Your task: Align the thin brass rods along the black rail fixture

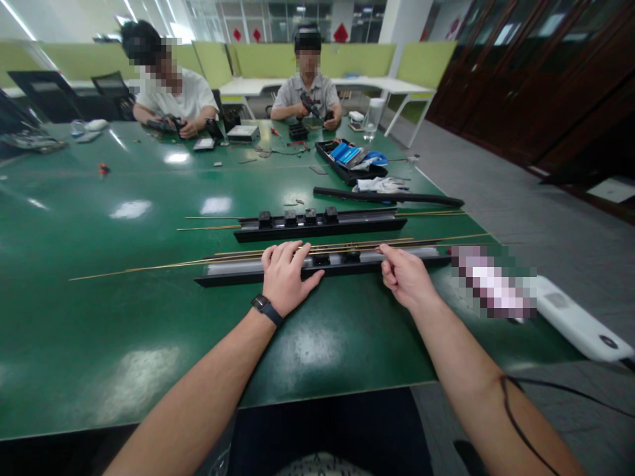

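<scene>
A long black channel (238,274) with a pale inner face lies across the table in front of me. Several thin brass-coloured rods (163,266) run along it and stick out past its left end. My left hand (285,274), wearing a dark wristwatch (266,308), rests over the channel and rods with its fingers extended. Thumb and index finger of my right hand (404,274) are pinched together at one rod, over the channel's right half. Small black blocks (352,252) sit in the channel between the hands. Behind it lies a second black channel (317,229) with several black blocks and rods.
Farther back are a black foam-like strip (411,198), white gloves (384,186) and a black tray (350,173) holding blue items. A white device (575,317) lies at the right edge. Two people work across the green table (149,317), one holding a power drill (310,104).
</scene>
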Available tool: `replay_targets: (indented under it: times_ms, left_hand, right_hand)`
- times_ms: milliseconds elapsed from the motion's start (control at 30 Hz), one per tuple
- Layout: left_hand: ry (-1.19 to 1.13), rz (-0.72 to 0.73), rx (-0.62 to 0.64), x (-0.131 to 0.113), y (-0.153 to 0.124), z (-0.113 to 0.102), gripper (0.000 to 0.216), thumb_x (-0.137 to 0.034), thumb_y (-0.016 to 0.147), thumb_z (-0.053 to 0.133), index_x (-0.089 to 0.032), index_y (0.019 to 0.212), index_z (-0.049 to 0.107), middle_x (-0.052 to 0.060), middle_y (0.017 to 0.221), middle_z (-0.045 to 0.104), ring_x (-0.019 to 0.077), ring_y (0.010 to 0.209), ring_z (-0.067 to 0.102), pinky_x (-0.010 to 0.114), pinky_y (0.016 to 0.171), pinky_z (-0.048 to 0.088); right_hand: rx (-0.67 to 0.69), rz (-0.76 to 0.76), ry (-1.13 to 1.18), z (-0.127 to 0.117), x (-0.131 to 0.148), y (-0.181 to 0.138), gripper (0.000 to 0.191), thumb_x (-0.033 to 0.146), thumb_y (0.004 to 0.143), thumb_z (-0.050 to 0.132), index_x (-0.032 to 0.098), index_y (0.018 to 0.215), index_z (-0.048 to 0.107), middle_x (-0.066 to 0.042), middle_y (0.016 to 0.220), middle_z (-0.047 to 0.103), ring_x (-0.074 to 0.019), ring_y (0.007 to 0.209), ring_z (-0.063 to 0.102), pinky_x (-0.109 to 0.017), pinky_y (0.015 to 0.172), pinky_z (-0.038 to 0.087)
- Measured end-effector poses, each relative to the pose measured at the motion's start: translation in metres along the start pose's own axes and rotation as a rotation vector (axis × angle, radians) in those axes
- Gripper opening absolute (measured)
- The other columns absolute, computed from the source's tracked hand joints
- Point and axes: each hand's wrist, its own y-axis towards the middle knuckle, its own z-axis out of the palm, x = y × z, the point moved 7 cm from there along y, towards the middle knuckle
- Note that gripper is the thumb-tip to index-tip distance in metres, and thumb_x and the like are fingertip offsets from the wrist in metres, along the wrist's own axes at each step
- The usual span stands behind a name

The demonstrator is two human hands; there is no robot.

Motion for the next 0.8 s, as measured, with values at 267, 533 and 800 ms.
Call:
replay_targets:
  times_ms: [267,533,800]
  left_hand:
    - [-0.004,0.0,-0.005,0.001,0.0,0.001,0.052,-0.052,0.088,0.07,-0.024,0.131,0.062,0.011,0.135,0.066,0.031,0.126,0.057,0.05,0.113,0.031]
    - [-0.002,-0.006,0.009,0.001,0.0,0.001,0.053,-0.052,0.088,0.07,-0.025,0.132,0.062,0.011,0.136,0.066,0.0311,0.126,0.057,0.051,0.113,0.031]
    - [-0.004,0.003,0.001,0.0,0.0,0.0,0.052,-0.052,0.088,0.07,-0.024,0.131,0.062,0.011,0.135,0.066,0.0304,0.125,0.057,0.05,0.113,0.031]
  right_hand:
    - [0.056,0.002,-0.032,0.006,0.0,-0.002,0.037,0.046,0.076,0.084,0.016,0.091,0.068,0.006,0.047,0.052,-0.0046,0.03,0.032,-0.016,0.028,0.019]
    - [0.019,-0.029,0.023,0.002,0.001,-0.001,0.029,0.041,0.081,0.079,0.017,0.091,0.066,0.008,0.046,0.05,-0.0052,0.03,0.031,-0.016,0.029,0.019]
    - [0.035,0.003,0.021,0.005,0.001,-0.001,0.029,0.041,0.083,0.077,0.016,0.092,0.067,0.007,0.046,0.05,-0.0051,0.03,0.031,-0.016,0.028,0.019]
